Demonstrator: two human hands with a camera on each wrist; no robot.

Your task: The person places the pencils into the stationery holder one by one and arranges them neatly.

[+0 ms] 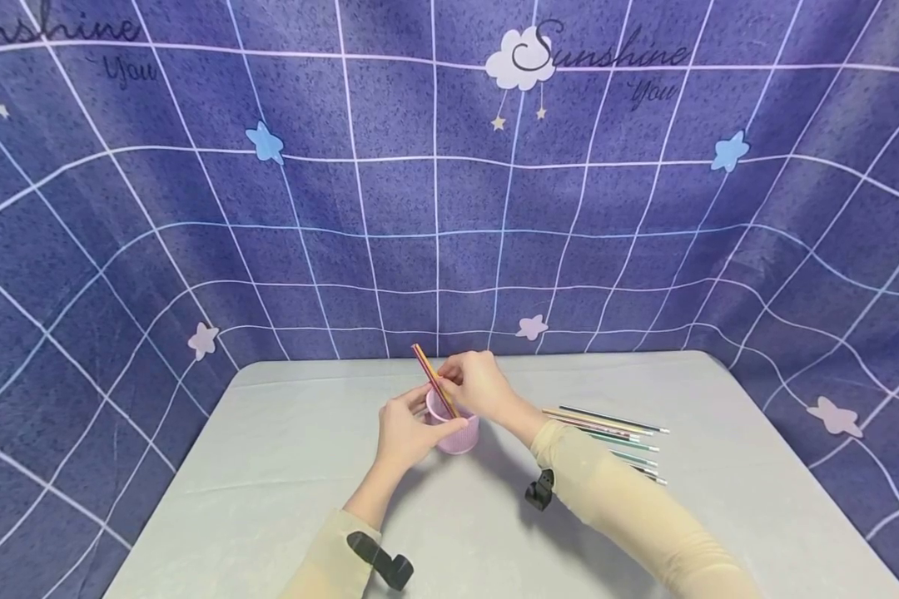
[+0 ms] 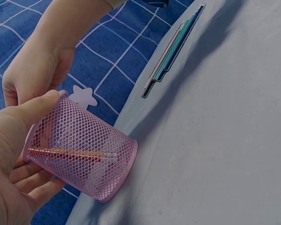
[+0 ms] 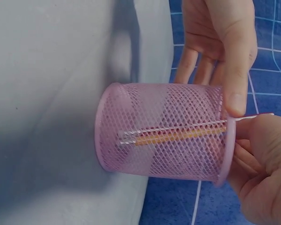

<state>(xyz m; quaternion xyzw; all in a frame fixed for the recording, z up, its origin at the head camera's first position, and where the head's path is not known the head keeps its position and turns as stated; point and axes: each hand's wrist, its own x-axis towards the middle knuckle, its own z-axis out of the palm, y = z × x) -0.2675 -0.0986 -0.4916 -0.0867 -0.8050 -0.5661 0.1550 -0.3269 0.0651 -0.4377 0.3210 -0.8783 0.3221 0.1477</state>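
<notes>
A pink mesh pencil cup (image 1: 459, 441) stands on the table, with my left hand (image 1: 406, 433) gripping it near the rim. In the left wrist view, the thumb lies along one side of the cup (image 2: 84, 136) and the other fingers are on the opposite side. Two pencils, one dark red (image 1: 424, 362) and one yellow-orange (image 3: 178, 136), lean inside, their pale-tipped ends down. Over the rim, my right hand (image 1: 481, 384) pinches the pencils; its fingertips are partly hidden by the rim in the right wrist view.
Several loose pencils (image 1: 629, 438), green, dark and yellowish, lie on the table to the right, partly behind my right forearm. Behind the light grey table (image 1: 270, 474) hangs a blue grid-patterned cloth (image 1: 389, 191). Black wrist mounts (image 1: 539, 491) sit on both sleeves.
</notes>
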